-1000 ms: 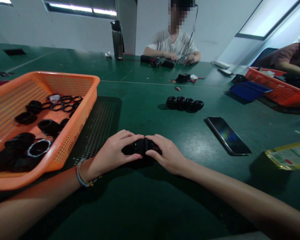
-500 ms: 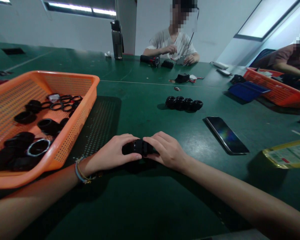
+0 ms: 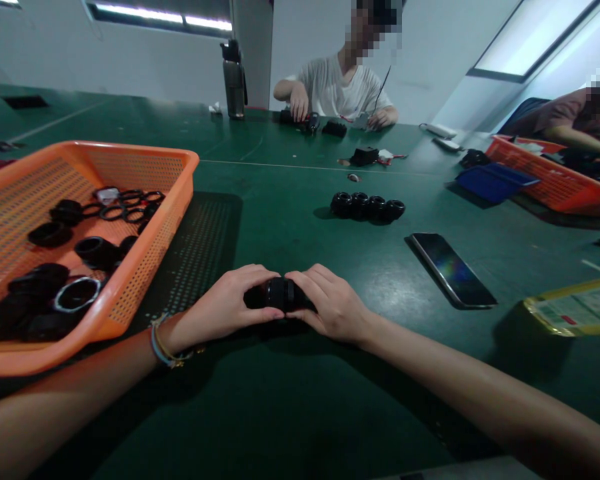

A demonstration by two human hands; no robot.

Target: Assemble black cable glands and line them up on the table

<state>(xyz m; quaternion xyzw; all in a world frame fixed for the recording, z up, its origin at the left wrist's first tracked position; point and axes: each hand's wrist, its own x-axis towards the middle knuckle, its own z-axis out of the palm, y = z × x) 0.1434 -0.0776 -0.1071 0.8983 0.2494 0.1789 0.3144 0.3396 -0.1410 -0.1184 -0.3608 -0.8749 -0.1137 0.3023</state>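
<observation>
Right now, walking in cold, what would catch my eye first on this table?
Probably the two hands meeting in the middle: the left hand and right hand share a grip on one black round part just above the green table. Next, the bright orange basket on the left, holding black rings. Beyond the hands sits a short row of black parts, with a dark phone to the right.

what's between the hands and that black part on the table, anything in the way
Nothing visible. The left hand and right hand both already grip the black part from either side, fingers wrapped directly on it.
</observation>
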